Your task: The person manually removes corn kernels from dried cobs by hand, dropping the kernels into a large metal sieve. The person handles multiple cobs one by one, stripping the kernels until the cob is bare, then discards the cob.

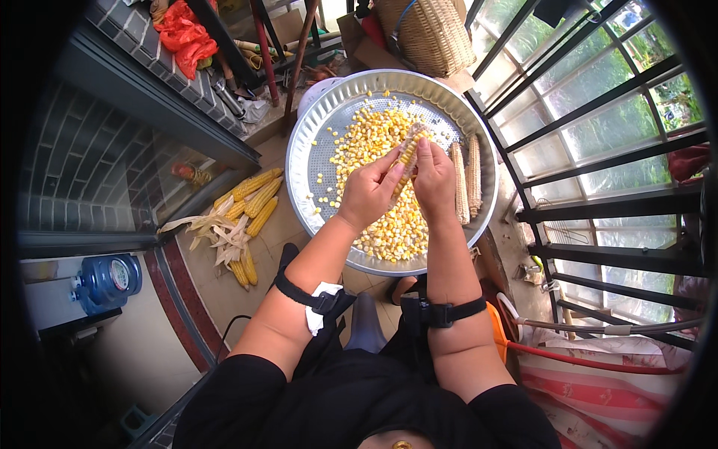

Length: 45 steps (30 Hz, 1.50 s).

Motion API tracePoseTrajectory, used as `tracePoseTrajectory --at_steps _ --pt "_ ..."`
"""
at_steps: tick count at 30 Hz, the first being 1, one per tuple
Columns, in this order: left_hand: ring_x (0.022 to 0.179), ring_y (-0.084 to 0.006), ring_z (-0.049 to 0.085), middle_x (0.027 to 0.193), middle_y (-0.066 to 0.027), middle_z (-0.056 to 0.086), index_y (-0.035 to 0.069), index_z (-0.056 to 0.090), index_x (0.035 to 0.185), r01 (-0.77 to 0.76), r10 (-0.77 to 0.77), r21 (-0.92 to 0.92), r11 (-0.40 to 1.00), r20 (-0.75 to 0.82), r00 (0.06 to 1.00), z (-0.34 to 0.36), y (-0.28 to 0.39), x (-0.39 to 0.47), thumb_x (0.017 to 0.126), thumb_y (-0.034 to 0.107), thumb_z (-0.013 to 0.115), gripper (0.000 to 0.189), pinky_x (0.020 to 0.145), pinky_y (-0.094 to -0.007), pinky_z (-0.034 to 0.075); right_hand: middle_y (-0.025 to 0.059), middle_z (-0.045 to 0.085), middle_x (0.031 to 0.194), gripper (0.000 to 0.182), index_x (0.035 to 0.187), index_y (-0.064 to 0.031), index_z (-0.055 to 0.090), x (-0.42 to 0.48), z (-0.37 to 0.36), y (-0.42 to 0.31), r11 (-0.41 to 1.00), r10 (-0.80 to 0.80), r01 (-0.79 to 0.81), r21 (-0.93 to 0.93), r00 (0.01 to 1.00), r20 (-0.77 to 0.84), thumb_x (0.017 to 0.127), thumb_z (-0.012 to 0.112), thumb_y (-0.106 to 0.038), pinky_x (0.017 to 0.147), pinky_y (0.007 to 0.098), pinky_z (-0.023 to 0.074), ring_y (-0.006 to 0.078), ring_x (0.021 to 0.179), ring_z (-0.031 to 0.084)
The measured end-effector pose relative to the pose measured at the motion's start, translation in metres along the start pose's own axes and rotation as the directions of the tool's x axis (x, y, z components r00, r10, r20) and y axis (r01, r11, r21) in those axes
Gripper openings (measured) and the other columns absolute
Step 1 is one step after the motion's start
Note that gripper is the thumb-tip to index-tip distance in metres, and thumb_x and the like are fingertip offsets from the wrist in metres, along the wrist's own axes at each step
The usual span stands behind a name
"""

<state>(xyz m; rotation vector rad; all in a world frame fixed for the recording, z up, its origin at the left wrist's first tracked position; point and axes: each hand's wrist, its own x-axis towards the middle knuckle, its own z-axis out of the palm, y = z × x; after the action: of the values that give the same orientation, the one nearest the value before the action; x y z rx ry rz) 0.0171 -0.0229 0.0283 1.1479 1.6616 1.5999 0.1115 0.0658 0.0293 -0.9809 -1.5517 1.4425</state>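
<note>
A partly stripped corn cob (408, 160) is held over a round metal pan (305, 185) with a perforated bottom. My left hand (370, 189) grips its near-left side, and my right hand (435, 178) holds it from the right, the thumb pressed near its far end. Rows of yellow kernels remain on part of the cob; the rest is bare. Loose corn kernels (387, 236) are heaped in the pan beneath and around both hands. Two stripped cobs, one (459, 185) beside the other (474, 174), lie along the pan's right side.
Several dried corn ears (261, 196) with peeled husks (224, 236) lie on the tiled floor left of the pan. A wicker basket (432, 36) stands beyond it. A glazed door (129, 157) is at left, a barred window (589, 112) at right. A red bag (185, 36) sits on the ledge.
</note>
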Motion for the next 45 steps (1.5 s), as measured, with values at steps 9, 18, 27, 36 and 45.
tracePoseTrajectory --at_steps 9,18,27,36,45 --pt "0.075 -0.0263 0.065 0.088 -0.0142 0.067 0.007 0.061 0.118 -0.086 0.077 0.258 0.962 0.048 0.996 -0.005 0.001 0.006 0.088 0.029 0.059 0.037 0.066 -0.0336 0.051 0.0036 0.049 0.058 0.04 0.074 0.0 0.055 0.001 -0.007 -0.001 0.997 0.043 -0.045 0.056 0.998 0.037 0.096 0.048 -0.033 0.05 0.0299 0.0372 0.0107 0.054 0.043" --pt "0.07 -0.0275 0.062 0.082 -0.0147 0.064 0.01 0.058 0.122 -0.219 0.189 0.402 0.889 0.114 0.975 -0.003 -0.003 0.005 0.081 0.027 0.068 0.046 0.064 -0.0332 0.049 -0.0017 0.046 0.055 0.038 0.066 -0.005 0.051 0.002 -0.013 -0.003 0.96 0.201 -0.213 0.182 0.976 0.081 0.095 0.052 -0.03 0.044 0.0245 0.0305 0.0061 0.049 0.039" --pt "0.074 -0.0229 0.065 0.089 -0.0155 0.066 0.005 0.057 0.122 -0.06 0.036 0.2 0.978 0.119 0.992 -0.006 -0.007 0.007 0.083 0.027 0.065 0.045 0.066 -0.0308 0.05 -0.0027 0.042 0.059 0.031 0.073 -0.006 0.053 0.001 -0.019 -0.014 0.793 0.276 -0.386 0.471 0.917 0.286 0.096 0.049 -0.025 0.044 0.0209 0.0282 0.006 0.048 0.034" --pt "0.081 -0.0142 0.064 0.093 -0.0149 0.067 0.004 0.056 0.123 0.004 -0.005 -0.163 0.987 -0.007 1.0 -0.001 -0.026 0.007 0.091 0.022 0.054 0.036 0.071 -0.0266 0.048 -0.0012 0.046 0.059 0.032 0.074 -0.0062 0.053 0.0 -0.008 -0.02 0.839 0.327 -0.387 0.383 0.92 0.214 0.094 0.053 -0.032 0.046 0.0244 0.0328 0.0087 0.051 0.04" --pt "0.084 -0.0128 0.059 0.094 -0.0088 0.065 0.0 0.057 0.115 0.228 -0.228 0.01 0.974 0.091 0.969 -0.005 -0.009 0.006 0.096 0.027 0.045 0.035 0.076 -0.0263 0.046 0.0057 0.048 0.054 0.04 0.068 -0.0012 0.049 -0.003 0.004 -0.011 0.97 -0.022 -0.002 -0.245 0.995 -0.095 0.083 0.069 -0.032 0.044 0.0318 0.0338 0.0124 0.049 0.04"
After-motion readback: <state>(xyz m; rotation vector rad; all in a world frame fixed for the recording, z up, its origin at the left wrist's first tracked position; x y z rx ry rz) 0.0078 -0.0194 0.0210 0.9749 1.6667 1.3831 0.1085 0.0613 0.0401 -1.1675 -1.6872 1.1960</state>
